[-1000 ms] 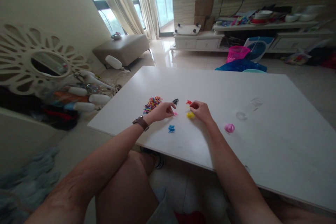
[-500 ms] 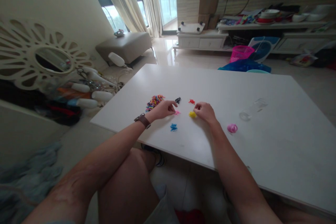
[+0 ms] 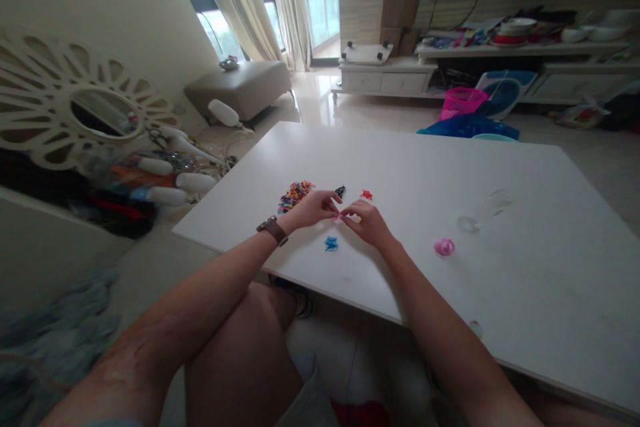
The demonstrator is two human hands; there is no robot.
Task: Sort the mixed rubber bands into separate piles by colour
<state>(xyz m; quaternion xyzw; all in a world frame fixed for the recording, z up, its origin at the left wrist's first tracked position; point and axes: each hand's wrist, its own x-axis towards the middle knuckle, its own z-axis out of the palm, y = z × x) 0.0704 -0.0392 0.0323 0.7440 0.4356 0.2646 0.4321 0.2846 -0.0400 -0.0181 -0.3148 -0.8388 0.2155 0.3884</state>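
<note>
My left hand point(image 3: 320, 207), with a brown-strapped watch on its wrist, is closed in a pinch at a small cluster of pink rubber bands point(image 3: 338, 217). From the other side my right hand point(image 3: 367, 221) pinches at the same pink bands, its fingertips nearly meeting the left ones. A large mixed-colour heap of rubber bands point(image 3: 295, 196) lies just behind my left hand. Small clusters sit around: black bands point(image 3: 341, 191), red bands point(image 3: 367, 194) and blue bands point(image 3: 331, 243). My right hand hides the yellow cluster. What exactly lies between the left fingertips is too small to tell.
On the white table point(image 3: 425, 173), a pink roundish item point(image 3: 444, 247) and a clear container point(image 3: 470, 223) lie to the right. A small clear item point(image 3: 475, 328) is near the front edge beside my right forearm. Beyond the table stands a pink basket point(image 3: 463, 103).
My right hand has moved left from the yellow cluster to the pink bands and now covers the yellow ones. My left hand stays almost in place.
</note>
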